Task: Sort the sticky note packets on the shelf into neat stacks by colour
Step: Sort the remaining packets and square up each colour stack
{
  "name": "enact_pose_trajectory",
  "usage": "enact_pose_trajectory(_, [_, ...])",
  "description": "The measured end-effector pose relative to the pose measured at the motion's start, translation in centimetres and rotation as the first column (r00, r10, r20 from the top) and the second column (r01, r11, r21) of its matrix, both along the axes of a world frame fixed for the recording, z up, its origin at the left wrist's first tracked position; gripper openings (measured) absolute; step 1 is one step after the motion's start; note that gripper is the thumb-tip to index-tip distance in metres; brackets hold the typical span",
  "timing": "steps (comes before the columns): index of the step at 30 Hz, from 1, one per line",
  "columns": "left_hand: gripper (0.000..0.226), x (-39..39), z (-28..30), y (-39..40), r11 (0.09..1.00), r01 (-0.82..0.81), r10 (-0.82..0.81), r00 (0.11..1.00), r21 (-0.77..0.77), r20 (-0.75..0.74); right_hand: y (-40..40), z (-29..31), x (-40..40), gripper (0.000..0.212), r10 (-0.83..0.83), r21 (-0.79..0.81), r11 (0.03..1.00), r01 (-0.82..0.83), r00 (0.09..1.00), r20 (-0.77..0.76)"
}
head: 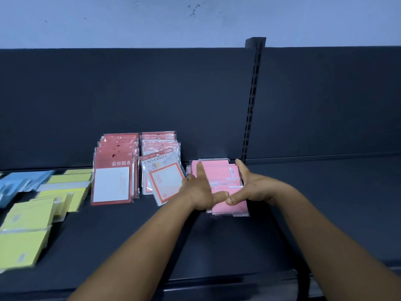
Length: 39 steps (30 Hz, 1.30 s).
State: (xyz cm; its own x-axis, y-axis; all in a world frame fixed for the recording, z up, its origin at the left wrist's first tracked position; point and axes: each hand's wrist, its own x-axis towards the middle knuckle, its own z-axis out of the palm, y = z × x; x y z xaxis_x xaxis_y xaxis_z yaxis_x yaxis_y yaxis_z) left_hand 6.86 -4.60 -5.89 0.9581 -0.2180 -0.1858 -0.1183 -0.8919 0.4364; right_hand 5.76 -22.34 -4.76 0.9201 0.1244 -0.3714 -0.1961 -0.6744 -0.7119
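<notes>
- Pink sticky note packets (223, 181): loose stack on dark shelf (325, 203), just R of centre, near the back panel (152, 94); upper packets fanned slightly, edges not flush.
- Left hand (200, 190): lies along the stack's L edge, fingers straight, index laid across the top packet, thumb pointing R at the front edge. Flat, open grip; presses, nothing pinched.
- Right hand (251, 185): against the stack's R edge, fingers straight and reaching to the far corner, thumb pointing L. Open grip also. The two thumb tips nearly meet over the front of the stack.
- "UNIVERSITY" packets (160, 168): orange-bordered, in clear sleeves, row just L of the pink stack; front packet tilted, its corner touching or under the left hand, cannot tell which.
- Red packets (116, 170): overlapping row w/ white window, beside the orange ones.
- Yellow packets (43, 205): several overlapping piles, far L, untidy.
- Blue packets (19, 183): at the L frame edge, behind the yellow.
- Slotted upright (251, 101): rises from the shelf behind the pink stack.
</notes>
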Motion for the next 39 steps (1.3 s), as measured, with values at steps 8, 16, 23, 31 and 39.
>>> enact_pose_trajectory(8, [0.132, 1.8, 1.9, -0.3, 0.998, -0.053, 0.048, 0.978, -0.015, -0.205, -0.3, 0.2, 1.5, 0.135, 0.081, 0.015, 0.997, -0.081, 0.997, -0.021])
enact_pose_trajectory(16, [0.129, 0.3, 1.4, -0.7, 0.972, -0.162, 0.14, 0.981, -0.172, -0.132, -0.7, -1.6, 2.4, 0.149, 0.17, 0.102, 0.978, -0.182, 0.979, 0.113])
enact_pose_trajectory(23, [0.098, -0.3, 1.6, -2.4, 0.874, -0.299, 0.255, 0.953, -0.383, -0.163, -1.2, -1.1, 2.0, 0.137, 0.107, 0.164, 0.978, -0.126, 0.987, 0.121])
enact_pose_trajectory(31, [0.101, 1.9, 0.9, -3.5, 0.854, -0.371, 0.343, 0.929, -0.365, -0.142, -0.2, -1.0, 3.4, 0.083, -0.038, 0.049, 0.998, 0.03, 0.981, 0.188])
enact_pose_trajectory(39, [0.11, 1.5, 0.9, -3.3, 0.634, -0.417, 0.384, 0.901, -0.651, -0.202, -0.2, -2.0, 3.9, 0.075, -0.184, 0.32, 0.94, 0.113, 0.962, 0.201])
